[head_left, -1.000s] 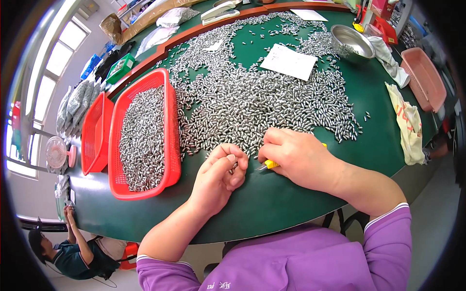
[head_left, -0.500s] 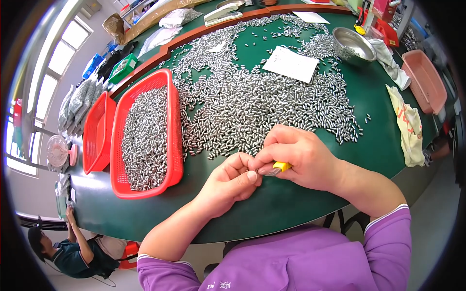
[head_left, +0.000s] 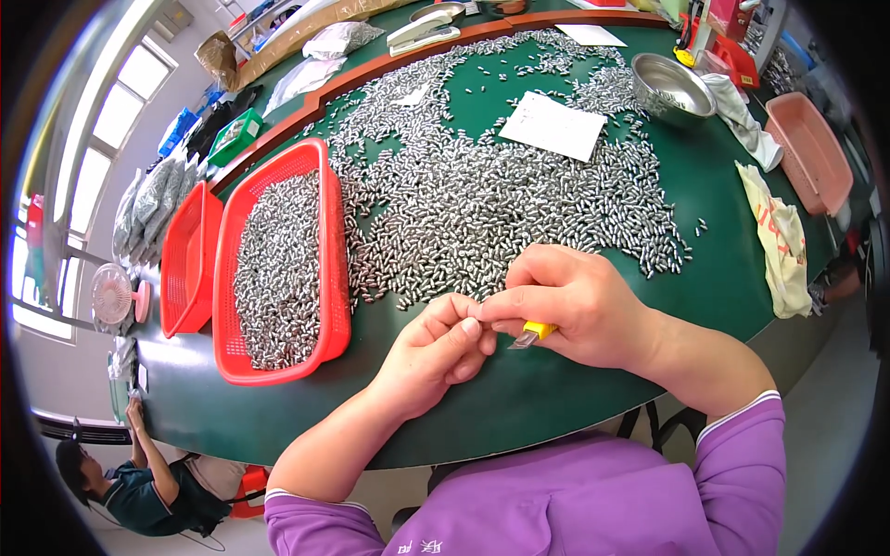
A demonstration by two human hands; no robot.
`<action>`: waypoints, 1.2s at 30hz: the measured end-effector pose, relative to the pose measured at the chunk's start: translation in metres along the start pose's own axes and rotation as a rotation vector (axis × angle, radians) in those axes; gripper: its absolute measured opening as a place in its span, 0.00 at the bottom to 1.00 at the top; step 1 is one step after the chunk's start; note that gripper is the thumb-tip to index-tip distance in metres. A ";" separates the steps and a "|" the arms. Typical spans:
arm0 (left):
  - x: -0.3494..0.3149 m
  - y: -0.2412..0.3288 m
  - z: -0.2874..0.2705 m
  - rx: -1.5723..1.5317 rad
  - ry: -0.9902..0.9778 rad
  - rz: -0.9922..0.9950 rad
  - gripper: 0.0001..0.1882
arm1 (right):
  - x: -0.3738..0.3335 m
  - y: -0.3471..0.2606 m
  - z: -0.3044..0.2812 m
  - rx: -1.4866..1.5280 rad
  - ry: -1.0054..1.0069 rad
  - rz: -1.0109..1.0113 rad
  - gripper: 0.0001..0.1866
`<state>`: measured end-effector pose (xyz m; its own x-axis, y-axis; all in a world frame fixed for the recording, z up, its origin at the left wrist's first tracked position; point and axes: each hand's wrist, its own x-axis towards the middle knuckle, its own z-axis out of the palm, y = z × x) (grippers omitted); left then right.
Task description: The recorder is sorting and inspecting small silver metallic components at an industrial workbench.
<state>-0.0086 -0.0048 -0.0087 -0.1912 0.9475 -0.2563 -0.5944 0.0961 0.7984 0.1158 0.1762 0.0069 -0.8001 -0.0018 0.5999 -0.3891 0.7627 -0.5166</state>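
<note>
My left hand (head_left: 428,360) is closed, its thumb and forefinger pinched on something too small or too hidden to make out. At those fingertips, the thumb and forefinger of my right hand (head_left: 598,304) meet them. A yellow utility knife (head_left: 538,329) is tucked in my right hand, its blade end sticking out below the fingers and pointing down-left. Just beyond both hands spreads a wide heap of small silvery metal pieces (head_left: 482,218) on the green table (head_left: 436,408). More such pieces fill a red plastic basket (head_left: 336,278) to the left.
An emptier red basket (head_left: 190,259) stands beside the full one. White paper (head_left: 554,125) lies on the heap; a metal bowl (head_left: 675,85) sits at the far right. Farther right are a pink basin (head_left: 808,153) and a cream cloth (head_left: 777,241). Another person (head_left: 139,491) works at lower left.
My right thumb and forefinger have shifted slightly left against my left fingertips. The knife's blade end has tilted lower, away from the pinch. The baskets and heap stay put.
</note>
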 end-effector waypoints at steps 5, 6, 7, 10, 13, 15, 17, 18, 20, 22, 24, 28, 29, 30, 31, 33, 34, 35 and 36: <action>0.000 -0.001 0.001 0.007 0.006 0.013 0.06 | 0.000 0.001 -0.002 -0.034 0.025 0.019 0.13; 0.000 -0.001 0.001 0.006 -0.001 0.012 0.06 | 0.000 0.001 -0.001 -0.041 0.025 0.022 0.13; 0.003 -0.002 0.003 0.060 0.012 0.013 0.05 | -0.001 0.001 -0.003 -0.015 0.038 0.021 0.13; 0.002 -0.003 0.004 0.165 0.069 0.029 0.03 | -0.003 0.003 -0.001 -0.006 0.041 -0.042 0.15; -0.002 -0.002 0.004 0.196 0.164 0.034 0.04 | -0.004 0.003 0.006 0.006 0.032 -0.064 0.12; -0.009 -0.004 -0.005 0.186 0.193 0.063 0.05 | -0.002 0.002 0.011 -0.005 0.084 -0.109 0.09; -0.009 -0.006 -0.009 0.138 0.167 0.074 0.05 | -0.004 0.001 0.015 -0.048 0.089 -0.116 0.07; -0.006 -0.008 -0.010 0.117 0.153 0.069 0.05 | -0.005 0.002 0.014 -0.090 0.100 -0.144 0.08; -0.002 -0.008 -0.008 0.090 0.136 0.065 0.06 | -0.006 0.002 0.014 -0.126 0.114 -0.171 0.08; 0.001 -0.007 -0.005 0.088 0.139 0.060 0.06 | -0.007 0.001 0.013 -0.141 0.148 -0.187 0.09; 0.001 -0.007 -0.004 0.086 0.157 0.057 0.06 | -0.007 -0.001 0.015 -0.157 0.175 -0.164 0.09; 0.001 -0.007 0.001 0.082 0.179 0.066 0.06 | -0.007 -0.003 0.016 -0.165 0.172 -0.163 0.09; 0.000 -0.006 0.002 0.096 0.198 0.064 0.07 | -0.007 -0.003 0.016 -0.170 0.159 -0.171 0.08; 0.000 -0.006 0.003 0.096 0.197 0.063 0.07 | -0.007 -0.003 0.016 -0.176 0.146 -0.180 0.09; -0.001 -0.005 0.003 0.100 0.195 0.060 0.07 | -0.006 -0.004 0.017 -0.174 0.146 -0.181 0.09; -0.002 -0.004 0.004 0.106 0.199 0.057 0.07 | -0.006 -0.005 0.017 -0.194 0.151 -0.169 0.09; -0.002 -0.004 0.004 0.146 0.198 0.074 0.07 | -0.006 -0.006 0.017 -0.187 0.151 -0.172 0.09; -0.004 -0.004 0.004 0.187 0.201 0.091 0.08 | -0.006 -0.005 0.016 -0.141 0.128 -0.149 0.09; -0.005 0.000 0.008 0.224 0.235 0.068 0.06 | -0.006 -0.004 0.015 -0.093 0.106 -0.127 0.10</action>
<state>-0.0015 -0.0077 -0.0034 -0.4152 0.8600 -0.2967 -0.3923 0.1250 0.9113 0.1156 0.1630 -0.0042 -0.6924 -0.0376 0.7205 -0.4365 0.8170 -0.3769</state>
